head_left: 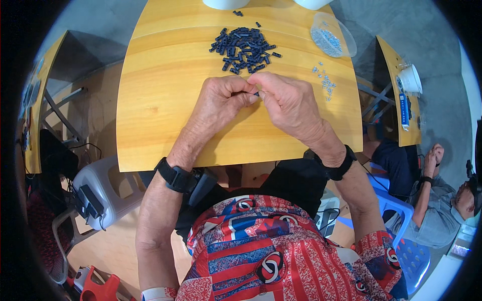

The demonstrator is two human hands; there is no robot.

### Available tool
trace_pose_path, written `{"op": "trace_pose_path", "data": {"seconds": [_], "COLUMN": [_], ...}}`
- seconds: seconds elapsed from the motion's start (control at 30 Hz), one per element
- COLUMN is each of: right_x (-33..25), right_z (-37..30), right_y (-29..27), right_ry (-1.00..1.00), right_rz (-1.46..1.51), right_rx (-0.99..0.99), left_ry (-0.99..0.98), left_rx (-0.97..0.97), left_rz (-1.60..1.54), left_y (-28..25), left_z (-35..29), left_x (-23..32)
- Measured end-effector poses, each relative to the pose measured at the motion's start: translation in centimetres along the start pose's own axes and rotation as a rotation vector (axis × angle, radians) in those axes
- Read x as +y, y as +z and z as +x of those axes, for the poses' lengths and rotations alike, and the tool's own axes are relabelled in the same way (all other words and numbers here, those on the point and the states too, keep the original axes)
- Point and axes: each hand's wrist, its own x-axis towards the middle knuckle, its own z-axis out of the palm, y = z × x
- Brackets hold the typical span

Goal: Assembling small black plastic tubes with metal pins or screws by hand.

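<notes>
Over the middle of the wooden table (pixel 165 120), my left hand (pixel 221 100) and my right hand (pixel 288 103) meet at the fingertips. Between them shows a bit of a small dark plastic part (pixel 257 94), mostly hidden by the fingers. My left thumb and forefinger pinch it. My right thumb and fingertips close against it too; whether they hold another small piece I cannot make out. Just beyond the hands lies a pile of small black plastic parts (pixel 241 47). Right of my right hand, several small silvery metal pieces (pixel 328 86) are scattered.
A clear plastic tub (pixel 329 40) of small silvery pieces lies at the table's far right. A white container (pixel 226 4) stands at the far edge. To the right, a person (pixel 434 200) sits by another table (pixel 396 90). A grey plastic stool (pixel 103 188) stands at left.
</notes>
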Motion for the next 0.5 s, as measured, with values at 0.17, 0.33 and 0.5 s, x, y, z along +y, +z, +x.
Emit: {"op": "trace_pose_path", "data": {"seconds": [0.17,0.33,0.5], "right_x": [0.17,0.6,0.35], "right_z": [-0.13,-0.37,-0.43], "right_y": [0.18,0.02,-0.59], "right_ry": [-0.029,-0.003,0.244], "right_rz": [-0.05,-0.025,0.165], "right_rx": [-0.025,-0.033,-0.073], "left_ry": [-0.037,-0.033,-0.099], "left_rx": [-0.005,-0.021,-0.003], "left_rz": [-0.042,-0.014,-0.102], "left_y": [-0.04,-0.02,-0.26], "left_z": [0.0,0.05,0.0], "left_x": [0.15,0.03,-0.03]}}
